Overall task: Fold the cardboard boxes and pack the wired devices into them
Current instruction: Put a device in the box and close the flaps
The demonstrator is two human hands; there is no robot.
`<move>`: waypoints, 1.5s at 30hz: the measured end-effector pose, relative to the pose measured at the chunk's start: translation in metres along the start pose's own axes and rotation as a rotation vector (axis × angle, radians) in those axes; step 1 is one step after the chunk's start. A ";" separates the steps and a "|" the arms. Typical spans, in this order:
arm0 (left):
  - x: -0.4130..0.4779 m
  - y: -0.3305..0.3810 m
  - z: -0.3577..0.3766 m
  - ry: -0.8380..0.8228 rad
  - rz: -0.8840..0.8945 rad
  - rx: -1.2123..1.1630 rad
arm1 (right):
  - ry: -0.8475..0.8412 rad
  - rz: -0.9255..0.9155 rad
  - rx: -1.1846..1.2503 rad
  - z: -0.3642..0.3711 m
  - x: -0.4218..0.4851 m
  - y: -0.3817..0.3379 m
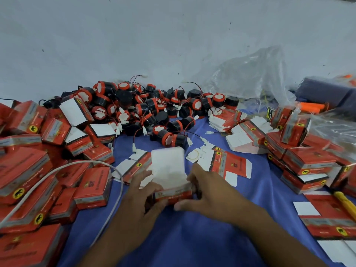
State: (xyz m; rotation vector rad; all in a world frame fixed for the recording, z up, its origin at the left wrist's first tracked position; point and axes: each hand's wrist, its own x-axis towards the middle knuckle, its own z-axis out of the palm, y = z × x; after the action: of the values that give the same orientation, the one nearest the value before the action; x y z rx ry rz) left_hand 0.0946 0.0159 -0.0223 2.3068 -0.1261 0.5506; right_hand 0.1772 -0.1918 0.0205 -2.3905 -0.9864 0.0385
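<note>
A red cardboard box (pixel 173 194) stands on the blue cloth (pixel 192 237) in front of me, its white lid flap (pixel 167 166) raised and blurred. My left hand (pixel 138 197) grips the box's left side. My right hand (pixel 208 191) holds its right end, thumb under the front edge. What is inside the box is hidden. A heap of black and red wired devices (pixel 150 110) with white plugs lies behind. Flat unfolded boxes (pixel 229 162) lie just right of the lid.
Closed red boxes (pixel 34 182) are piled at the left, crossed by a white cable (pixel 63 168). More boxes (pixel 308 160) stack at the right, with flat blanks (pixel 327 218) near the right edge. A clear plastic bag (pixel 250 74) lies at the back right by the wall.
</note>
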 end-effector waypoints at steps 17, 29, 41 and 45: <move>0.003 -0.006 -0.008 0.064 -0.156 -0.035 | 0.231 0.393 -0.093 0.020 0.167 0.036; 0.002 -0.013 -0.013 -0.096 -0.177 -0.083 | 0.489 0.211 1.417 -0.055 0.050 0.009; 0.007 0.004 -0.010 -0.087 -0.142 -0.128 | 0.150 -0.181 0.165 0.001 0.007 -0.021; 0.003 0.003 -0.012 -0.101 -0.101 -0.120 | 0.169 -0.162 0.045 0.005 0.006 -0.017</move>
State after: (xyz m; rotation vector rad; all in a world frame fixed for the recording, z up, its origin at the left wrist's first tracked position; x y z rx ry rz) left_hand 0.0929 0.0226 -0.0117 2.2107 -0.0877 0.3660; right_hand 0.1699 -0.1759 0.0260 -2.2242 -1.0825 -0.1961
